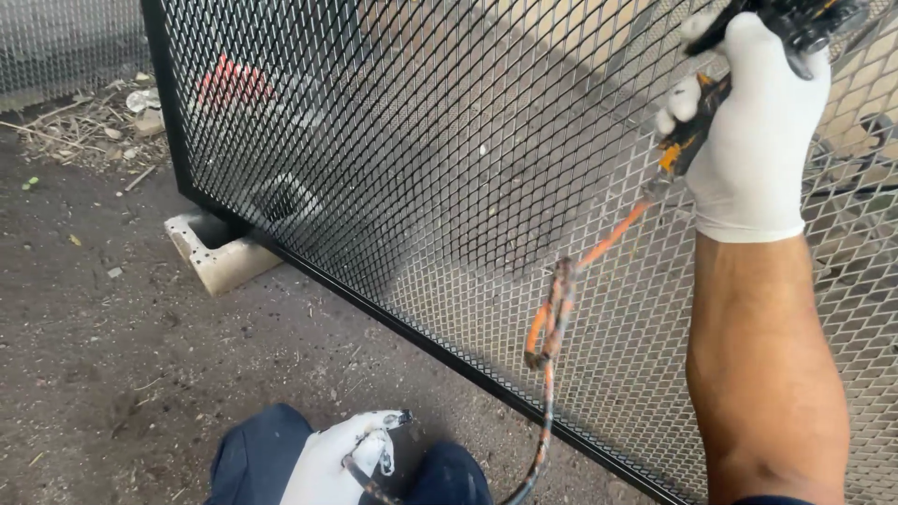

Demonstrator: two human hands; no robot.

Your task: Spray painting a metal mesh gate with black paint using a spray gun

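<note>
Gloved right hand (pixel 753 131) holds a spray gun (pixel 795 23) up against a black mesh panel (pixel 421 168); gloved left hand (pixel 341 458) grips the orange hose (pixel 552 327) low by the knee.

Right hand closed around the gun's handle at top right of the view, nozzle end partly cut off by the frame. Hose hangs from the gun, looped in a knot mid-way, then runs down to the left hand, fingers curled on it. Gun looks rigid and probably light-to-medium; best held by the handle as now. Hose soft, floppy, paint-smeared so maybe slick; likely drags. Panel stands tilted on a concrete block (pixel 220 252) on the dirt floor (pixel 112 355); mesh stiff, frame likely wet with paint.
</note>
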